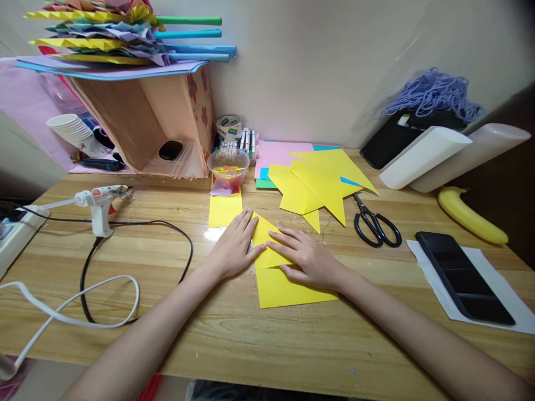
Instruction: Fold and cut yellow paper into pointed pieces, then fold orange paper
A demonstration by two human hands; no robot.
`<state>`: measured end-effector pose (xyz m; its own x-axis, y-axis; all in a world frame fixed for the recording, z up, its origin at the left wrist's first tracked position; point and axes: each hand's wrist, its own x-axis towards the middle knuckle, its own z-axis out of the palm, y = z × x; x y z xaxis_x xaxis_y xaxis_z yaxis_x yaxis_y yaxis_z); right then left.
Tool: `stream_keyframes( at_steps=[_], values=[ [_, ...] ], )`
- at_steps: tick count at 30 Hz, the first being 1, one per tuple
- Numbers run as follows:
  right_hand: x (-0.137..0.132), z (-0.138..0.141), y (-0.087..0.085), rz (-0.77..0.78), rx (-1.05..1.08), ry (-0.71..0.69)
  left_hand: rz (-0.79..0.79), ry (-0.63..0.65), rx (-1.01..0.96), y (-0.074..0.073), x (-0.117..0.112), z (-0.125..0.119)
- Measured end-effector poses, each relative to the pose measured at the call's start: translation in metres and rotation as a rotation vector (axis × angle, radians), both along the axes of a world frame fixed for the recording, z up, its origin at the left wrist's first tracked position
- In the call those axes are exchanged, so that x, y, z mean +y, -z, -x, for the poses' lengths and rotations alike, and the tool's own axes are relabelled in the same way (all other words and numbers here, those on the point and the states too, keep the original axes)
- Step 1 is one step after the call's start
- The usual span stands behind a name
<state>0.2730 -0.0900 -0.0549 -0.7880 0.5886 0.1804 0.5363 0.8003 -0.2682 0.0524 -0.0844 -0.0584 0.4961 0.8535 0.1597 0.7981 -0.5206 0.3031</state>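
Note:
A yellow sheet of paper point(284, 287) lies on the wooden table, its upper part folded over into a triangular flap. My left hand point(236, 245) rests flat at the paper's left edge, fingers stretched toward the top corner and thumb on the flap. From the right, my right hand point(307, 256) lies over the folded part with its fingers spread and pointing left. Both hands press on the paper without gripping it. Just beyond them is a pile of cut yellow paper pieces point(317, 186), with black-handled scissors point(376, 225) to its right.
A white glue gun point(100, 206) stands at left, its cords looping over the table. Behind are an open box point(167, 122), a plastic bowl point(228, 167) and markers point(249, 142). At right lie a phone point(463, 278), a banana point(472, 214) and paper rolls point(426, 156).

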Motion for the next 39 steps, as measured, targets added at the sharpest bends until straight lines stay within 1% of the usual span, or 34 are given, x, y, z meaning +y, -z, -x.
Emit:
stream_keyframes(
  at_steps=[7,12,20,28,34,39],
  values=[
    [-0.0008,-0.0007,0.0002,0.008,-0.006,0.004,-0.022,-0.045,0.032,-0.0005,0.0014,-0.0017],
    [-0.0006,-0.0003,-0.0004,0.007,0.015,0.002,-0.013,-0.029,0.058,-0.0018,0.0011,-0.001],
    [-0.0008,0.0001,-0.0003,0.018,0.017,-0.005,-0.027,-0.047,0.045,0.0001,0.0008,-0.0017],
    [-0.0013,0.0004,-0.0014,0.026,-0.013,0.016,-0.016,-0.051,0.035,0.0001,0.0003,-0.0019],
    [-0.0012,-0.0008,0.0009,0.032,0.009,0.01,-0.023,-0.054,0.028,0.0015,0.0004,-0.0021],
    [-0.0012,0.0004,-0.0009,0.044,-0.002,0.034,-0.02,-0.053,0.048,0.0011,0.0003,-0.0026]
  ],
)
